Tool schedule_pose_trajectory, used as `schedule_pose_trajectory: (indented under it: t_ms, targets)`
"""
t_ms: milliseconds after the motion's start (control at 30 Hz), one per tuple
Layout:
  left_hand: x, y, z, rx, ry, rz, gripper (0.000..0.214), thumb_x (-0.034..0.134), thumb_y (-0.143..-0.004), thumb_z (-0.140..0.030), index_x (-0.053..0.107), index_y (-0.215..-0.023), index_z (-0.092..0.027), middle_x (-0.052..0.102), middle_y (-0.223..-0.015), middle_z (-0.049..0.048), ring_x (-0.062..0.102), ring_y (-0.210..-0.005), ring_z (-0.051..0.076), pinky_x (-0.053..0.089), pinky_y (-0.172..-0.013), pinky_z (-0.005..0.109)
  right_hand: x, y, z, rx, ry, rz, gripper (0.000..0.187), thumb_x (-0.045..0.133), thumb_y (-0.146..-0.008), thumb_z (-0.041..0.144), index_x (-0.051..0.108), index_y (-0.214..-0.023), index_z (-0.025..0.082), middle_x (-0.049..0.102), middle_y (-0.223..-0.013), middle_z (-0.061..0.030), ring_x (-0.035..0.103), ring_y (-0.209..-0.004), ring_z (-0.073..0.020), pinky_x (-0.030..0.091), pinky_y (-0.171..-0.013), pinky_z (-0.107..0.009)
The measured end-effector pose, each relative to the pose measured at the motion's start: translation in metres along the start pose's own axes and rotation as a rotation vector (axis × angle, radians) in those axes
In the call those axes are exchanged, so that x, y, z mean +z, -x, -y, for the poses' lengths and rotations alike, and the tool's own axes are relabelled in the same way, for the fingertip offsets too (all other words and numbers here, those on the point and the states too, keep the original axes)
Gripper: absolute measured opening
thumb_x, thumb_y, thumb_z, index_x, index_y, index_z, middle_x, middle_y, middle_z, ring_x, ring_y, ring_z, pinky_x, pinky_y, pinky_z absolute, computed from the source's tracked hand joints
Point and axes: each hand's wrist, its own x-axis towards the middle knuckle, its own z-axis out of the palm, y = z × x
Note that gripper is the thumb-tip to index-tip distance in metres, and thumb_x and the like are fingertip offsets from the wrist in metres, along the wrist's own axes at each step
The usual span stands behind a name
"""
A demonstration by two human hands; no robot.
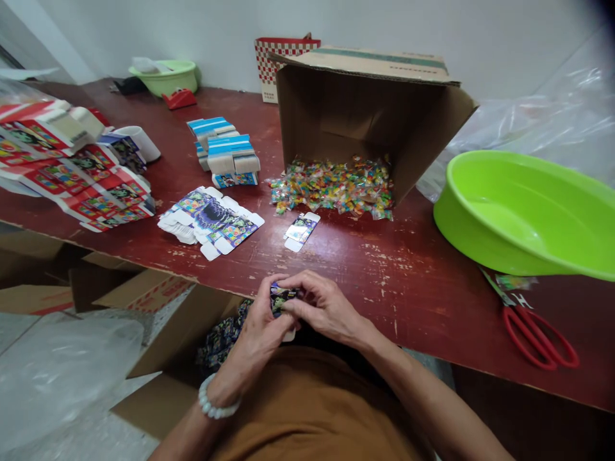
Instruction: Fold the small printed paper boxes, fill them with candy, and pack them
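Both my hands meet at the near edge of the dark red table (408,275). My left hand (257,336) and my right hand (324,307) are both closed around a small purple printed box (281,299), fingers pinching its flaps. On the table just beyond lies one flat box blank (301,231). Left of it is a fan of several flat purple blanks (211,221). A tipped cardboard carton (365,115) spills a pile of small wrapped candies (334,186).
A lime green basin (523,211) sits at the right with red scissors (538,333) before it. Stacks of blue-topped boxes (225,150) and red printed boxes (72,166) are on the left. An open carton of filled boxes (192,333) stands below the table edge.
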Motion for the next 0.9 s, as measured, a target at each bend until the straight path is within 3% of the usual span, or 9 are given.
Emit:
schedule_pose_trajectory:
  t_ms: [100, 200, 300, 400, 633, 900]
  targets:
    - [-0.003, 0.003, -0.009, -0.02, 0.137, 0.131, 0.048, 0.064, -0.087, -0.034, 0.046, -0.131, -0.026, 0.061, -0.125, 0.0072, 0.063, -0.107, 0.022, 0.053, -0.087, 0.032, -0.005, -0.003, -0.004, 0.121, -0.166, -0.005, 0.022, 0.063, -0.089, 0.025, 0.068, -0.11, 0.025, 0.071, -0.102, -0.0026, 0.065, -0.079, -0.0147, 0.052, -0.074, -0.03]
    - [-0.007, 0.004, -0.011, 0.034, 0.145, 0.094, 0.046, 0.058, -0.092, -0.035, 0.044, -0.136, -0.029, 0.053, -0.142, 0.0085, 0.056, -0.124, 0.024, 0.05, -0.098, 0.036, -0.009, -0.006, -0.003, 0.106, -0.144, -0.037, 0.024, 0.066, -0.086, 0.026, 0.068, -0.11, 0.023, 0.072, -0.104, -0.0033, 0.066, -0.086, -0.0158, 0.052, -0.079, -0.03]
    - [-0.008, 0.002, -0.003, 0.092, 0.086, 0.051, 0.044, 0.056, -0.094, -0.036, 0.046, -0.135, -0.025, 0.054, -0.141, 0.0115, 0.056, -0.126, 0.026, 0.047, -0.103, 0.04, -0.009, -0.006, -0.005, 0.06, -0.102, -0.06, 0.023, 0.067, -0.085, 0.024, 0.068, -0.108, 0.021, 0.072, -0.103, -0.0039, 0.066, -0.091, -0.0169, 0.051, -0.084, -0.031]
    - [-0.008, -0.001, 0.004, 0.113, 0.097, 0.032, 0.045, 0.056, -0.093, -0.036, 0.046, -0.134, -0.023, 0.056, -0.14, 0.0135, 0.055, -0.128, 0.027, 0.047, -0.103, 0.041, -0.007, -0.006, -0.009, 0.073, -0.109, -0.116, 0.036, 0.07, -0.082, 0.025, 0.061, -0.117, 0.023, 0.07, -0.097, -0.002, 0.064, -0.083, -0.0148, 0.05, -0.076, -0.028]
    - [-0.005, 0.003, 0.003, 0.003, 0.181, -0.031, 0.048, 0.063, -0.09, -0.036, 0.037, -0.13, -0.025, 0.069, -0.119, 0.0103, 0.071, -0.09, 0.019, 0.056, -0.084, 0.035, -0.006, -0.006, -0.009, 0.228, -0.141, -0.257, 0.019, 0.07, -0.081, 0.033, 0.062, -0.093, 0.019, 0.062, -0.075, 0.0009, 0.057, -0.066, -0.0127, 0.047, -0.063, -0.025]
    - [0.002, 0.008, 0.005, 0.027, 0.087, -0.093, 0.037, 0.064, -0.088, -0.033, 0.039, -0.115, -0.025, 0.072, -0.105, 0.0057, 0.071, -0.087, 0.018, 0.059, -0.076, 0.032, -0.004, -0.006, -0.005, 0.24, -0.047, -0.34, 0.018, 0.071, -0.077, 0.032, 0.065, -0.087, 0.018, 0.065, -0.076, 0.0002, 0.055, -0.063, -0.0121, 0.043, -0.06, -0.025]
